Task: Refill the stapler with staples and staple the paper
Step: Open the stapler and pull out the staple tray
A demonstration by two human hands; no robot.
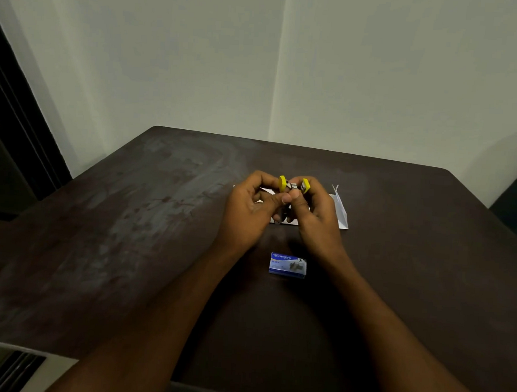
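A dark brown worktop (129,234), scuffed pale on its left half, carries a blue staple box (287,265) near the middle and white paper (341,212) farther back.

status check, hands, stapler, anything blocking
Both hands, left and right, grip yellow stapler above paper. Staple box on table, nearer. Nothing blocking.
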